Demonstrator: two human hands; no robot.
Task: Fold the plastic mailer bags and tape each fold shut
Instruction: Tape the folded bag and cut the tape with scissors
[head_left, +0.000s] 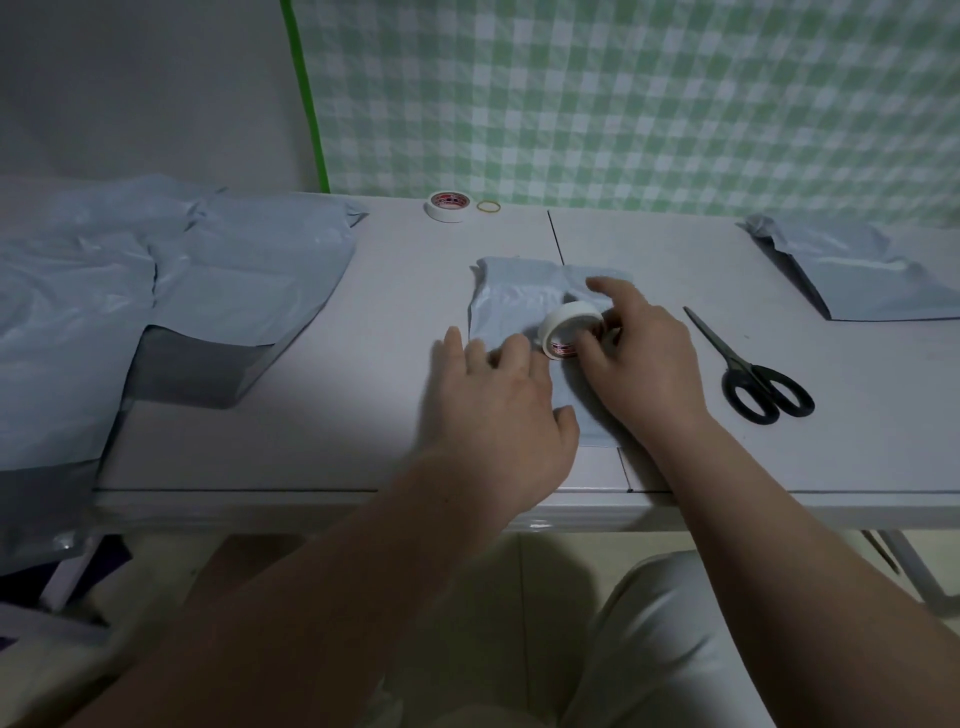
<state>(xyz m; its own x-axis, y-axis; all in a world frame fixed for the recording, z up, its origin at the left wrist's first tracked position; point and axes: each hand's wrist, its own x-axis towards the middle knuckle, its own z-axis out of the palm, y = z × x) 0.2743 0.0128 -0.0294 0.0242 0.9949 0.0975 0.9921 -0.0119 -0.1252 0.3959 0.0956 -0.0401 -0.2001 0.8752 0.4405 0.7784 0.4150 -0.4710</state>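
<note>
Our right hand (644, 358) grips a white tape roll (569, 328), its red label unreadable; our left hand (498, 415) presses flat on the folded mailer (511, 301); scissors (753, 374) lie nearby.

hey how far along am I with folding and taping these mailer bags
Done: one bag lies set aside at the far right; whether it is taped cannot be told. In hand: a folded bag at the centre, pressed down by the left hand while the right hand holds a tape roll on it. Left: the pile of unfolded bags on the left. The scissors lie untouched.
</note>
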